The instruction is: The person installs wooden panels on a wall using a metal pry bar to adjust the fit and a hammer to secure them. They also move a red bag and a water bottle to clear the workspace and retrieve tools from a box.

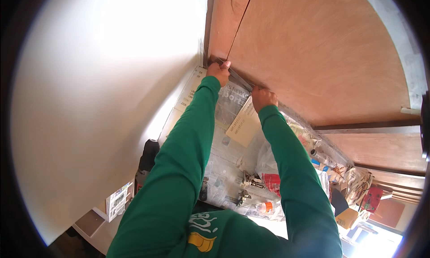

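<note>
A thin grey strip (241, 81) runs slantwise between my hands, along the lower edge of a reddish-brown wooden panel (309, 47). Its exact kind is too small to tell. My left hand (218, 73) is closed on its upper end, thumb up against the panel, close to the corner with the white wall. Lower and to the right, my right hand (264, 98) is closed at the other end, knuckles beside the panel's edge. Below the hands lies a cream card sheet (244, 123) on a plastic-covered surface (219, 146).
A smooth white wall (94, 101) rises on the left. A black-topped bottle-like object (150, 150) stands beside my left forearm. Near my right arm are a red packet (271, 183), a clear bottle with an orange band (267, 207), small metal parts (244, 196) and coiled cord (358, 184).
</note>
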The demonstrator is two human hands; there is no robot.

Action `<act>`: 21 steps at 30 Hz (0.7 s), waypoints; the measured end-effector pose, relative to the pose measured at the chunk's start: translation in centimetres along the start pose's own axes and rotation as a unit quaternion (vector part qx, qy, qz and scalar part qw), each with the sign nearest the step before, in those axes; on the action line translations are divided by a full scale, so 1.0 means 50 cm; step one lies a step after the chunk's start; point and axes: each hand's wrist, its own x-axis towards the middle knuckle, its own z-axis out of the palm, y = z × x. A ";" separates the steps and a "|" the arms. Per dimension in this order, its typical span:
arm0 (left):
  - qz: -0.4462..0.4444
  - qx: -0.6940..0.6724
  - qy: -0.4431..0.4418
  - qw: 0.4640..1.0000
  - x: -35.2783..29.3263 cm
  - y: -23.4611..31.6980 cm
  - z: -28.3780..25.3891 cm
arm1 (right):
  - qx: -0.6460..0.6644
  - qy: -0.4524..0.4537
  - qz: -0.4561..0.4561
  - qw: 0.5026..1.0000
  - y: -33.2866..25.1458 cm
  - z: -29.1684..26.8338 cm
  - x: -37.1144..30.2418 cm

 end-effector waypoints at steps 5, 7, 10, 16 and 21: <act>0.021 0.009 0.004 1.000 -0.055 0.080 -0.018 | 0.031 -0.018 0.017 0.999 0.018 -0.031 0.005; 0.130 0.058 0.051 0.988 -0.027 0.047 -0.028 | 0.044 -0.030 0.025 0.998 -0.002 -0.046 0.007; 0.195 0.134 0.080 0.968 -0.027 0.065 0.001 | 0.035 -0.047 0.049 0.997 -0.012 -0.049 0.007; 0.303 0.237 0.213 0.898 -0.022 0.038 0.005 | 0.003 -0.086 0.015 0.996 -0.020 -0.053 0.012; 0.021 0.084 -0.050 0.995 -0.046 0.091 -0.030 | -0.030 -0.089 -0.036 0.995 -0.010 -0.044 0.016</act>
